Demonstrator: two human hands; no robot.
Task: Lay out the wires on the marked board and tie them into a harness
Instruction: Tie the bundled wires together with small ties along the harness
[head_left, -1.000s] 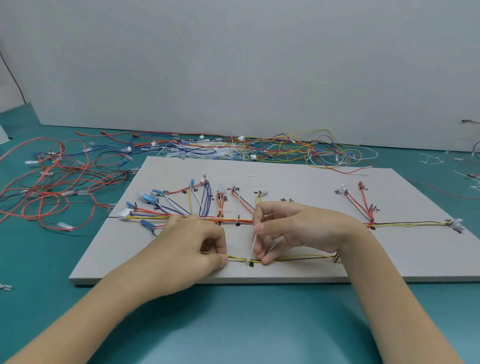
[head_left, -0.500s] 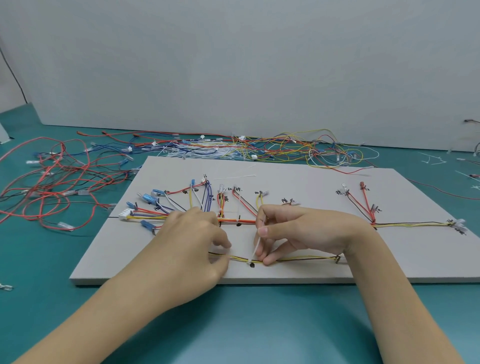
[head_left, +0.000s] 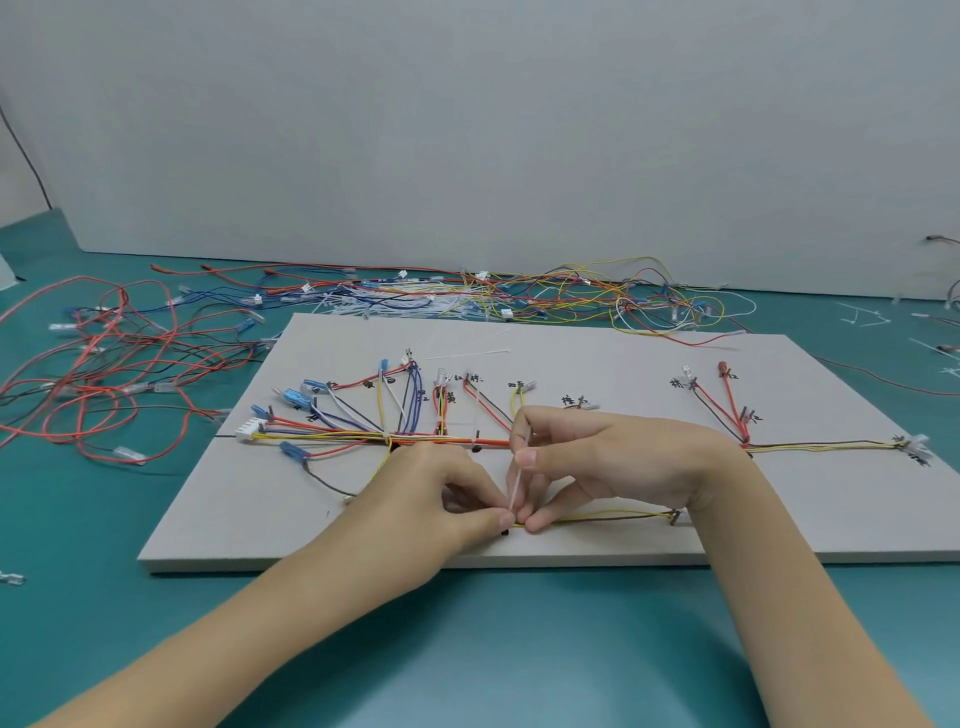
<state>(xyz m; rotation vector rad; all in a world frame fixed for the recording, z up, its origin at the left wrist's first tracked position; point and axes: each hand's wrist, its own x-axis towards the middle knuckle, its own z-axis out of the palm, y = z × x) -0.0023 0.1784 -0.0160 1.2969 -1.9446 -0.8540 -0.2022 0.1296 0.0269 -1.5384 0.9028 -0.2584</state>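
Head view: teal worktop runs up to a plain pale wall at the back. Loose wires lie heaped along the far edge, with a red and black tangle off to the left.

Marked board, grey and rectangular, lies flat on the worktop, long axis left to right. Harness trunk runs along that same axis, from a white connector at the left to a clear terminal at the far right; short branches fan away toward the wall. Handwritten marks beside the branch ends are too small to read.

Lower branch, yellow with a dark wire, lies parallel to the trunk near the board's front edge, ending at a peg on the right. Its left part is hidden under the hands.

Right hand: thumb and forefinger clamped on the upper end of a white cable tie, which stands nearly upright, leaning slightly right at the top. Lower fingers rest on the branch.

Left hand: fingers curled, tips pinching the tie's base where it meets the branch. The tie's head is covered; cannot make it out.

A spare tie lies on the board farther back.
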